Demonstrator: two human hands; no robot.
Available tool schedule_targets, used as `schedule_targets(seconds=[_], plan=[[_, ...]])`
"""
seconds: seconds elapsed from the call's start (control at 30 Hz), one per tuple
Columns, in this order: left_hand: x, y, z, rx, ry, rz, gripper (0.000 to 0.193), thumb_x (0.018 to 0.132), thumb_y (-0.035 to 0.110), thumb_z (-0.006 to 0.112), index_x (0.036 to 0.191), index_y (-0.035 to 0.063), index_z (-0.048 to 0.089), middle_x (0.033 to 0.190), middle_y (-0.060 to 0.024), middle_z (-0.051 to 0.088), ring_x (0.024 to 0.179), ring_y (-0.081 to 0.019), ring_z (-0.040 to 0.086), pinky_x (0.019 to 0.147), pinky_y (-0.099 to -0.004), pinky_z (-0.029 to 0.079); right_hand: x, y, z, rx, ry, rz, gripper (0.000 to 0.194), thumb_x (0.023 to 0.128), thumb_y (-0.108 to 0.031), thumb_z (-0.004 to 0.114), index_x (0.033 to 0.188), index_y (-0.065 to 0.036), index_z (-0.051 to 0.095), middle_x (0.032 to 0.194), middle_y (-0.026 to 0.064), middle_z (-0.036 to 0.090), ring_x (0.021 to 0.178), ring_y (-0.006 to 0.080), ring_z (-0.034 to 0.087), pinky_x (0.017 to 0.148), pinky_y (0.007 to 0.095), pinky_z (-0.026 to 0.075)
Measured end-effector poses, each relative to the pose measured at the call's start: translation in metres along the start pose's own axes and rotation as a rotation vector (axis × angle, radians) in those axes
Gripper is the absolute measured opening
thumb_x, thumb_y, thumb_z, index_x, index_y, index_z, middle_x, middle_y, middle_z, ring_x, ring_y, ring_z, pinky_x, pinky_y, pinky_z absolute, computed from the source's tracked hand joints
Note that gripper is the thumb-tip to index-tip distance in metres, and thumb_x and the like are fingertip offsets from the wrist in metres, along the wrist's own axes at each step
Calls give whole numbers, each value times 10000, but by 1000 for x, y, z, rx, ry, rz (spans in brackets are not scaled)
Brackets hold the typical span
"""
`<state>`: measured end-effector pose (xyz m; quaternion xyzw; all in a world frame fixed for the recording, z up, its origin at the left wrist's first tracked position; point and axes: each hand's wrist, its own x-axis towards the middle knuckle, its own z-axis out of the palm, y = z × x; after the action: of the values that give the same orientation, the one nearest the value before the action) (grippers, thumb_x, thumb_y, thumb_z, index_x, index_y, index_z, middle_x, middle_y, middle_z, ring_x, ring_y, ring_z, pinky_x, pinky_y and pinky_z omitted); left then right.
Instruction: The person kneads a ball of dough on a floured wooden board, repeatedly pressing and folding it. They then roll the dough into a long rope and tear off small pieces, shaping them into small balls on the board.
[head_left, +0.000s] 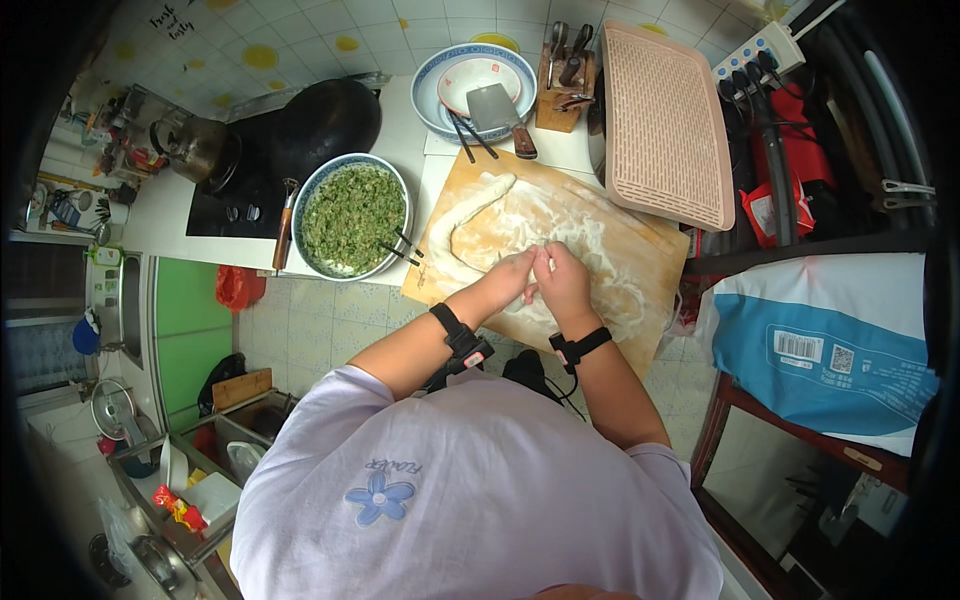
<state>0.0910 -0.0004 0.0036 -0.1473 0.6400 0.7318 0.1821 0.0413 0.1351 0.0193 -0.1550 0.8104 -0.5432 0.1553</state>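
My left hand (516, 276) and my right hand (561, 279) meet fingertip to fingertip over a floured wooden board (660, 259). Their fingers are curled together, and a little pale material, perhaps dough, shows between and below them; the fingers hide most of it. A long curved rope of dough (444, 236) lies on the board's left part, its lower end running towards my left wrist. White flour (592, 240) is spread around both hands. Left of the board, a large bowl (298, 244) holds chopped green filling (351, 217), with dark chopsticks resting at its right side.
Behind the board are stacked bowls (421, 86), a cleaver (493, 109) with a wooden handle, and a knife block (556, 112). A pink slotted tray (664, 120) stands at the back right, partly over the board's corner. A wok (330, 116) and kettle (191, 146) are further left.
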Motion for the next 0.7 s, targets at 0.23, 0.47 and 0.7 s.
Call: schedule_targets(seconds=[0.23, 0.47, 0.7], plan=[[-5, 6, 4, -1, 44, -43, 507, 1090, 392, 321, 929, 15, 619, 648, -54, 552, 554, -144, 501, 553, -298, 438, -8, 14, 16, -62, 190, -242, 191, 978, -217, 579, 938, -46, 652, 788, 181, 674, 728, 371, 666, 650, 424, 525], [-19, 12, -1, -44, 203, 17, 523, 1097, 438, 315, 986, 76, 675, 606, -18, 490, 487, -101, 412, 469, -257, 350, 5, 78, -16, -300, 111, -40, 181, 947, -216, 618, 940, -36, 629, 874, 210, 673, 820, 418, 652, 737, 460, 520], [-20, 37, -39, -197, 6, -98, 764, 1065, 624, 128, 1443, 80, 509, 613, -31, 497, 422, -102, 304, 453, -241, 308, -6, 104, 3, -432, 71, -168, 181, 896, -93, 684, 1068, -42, 657, 980, 166, 678, 929, 345, 659, 834, 389, 520]])
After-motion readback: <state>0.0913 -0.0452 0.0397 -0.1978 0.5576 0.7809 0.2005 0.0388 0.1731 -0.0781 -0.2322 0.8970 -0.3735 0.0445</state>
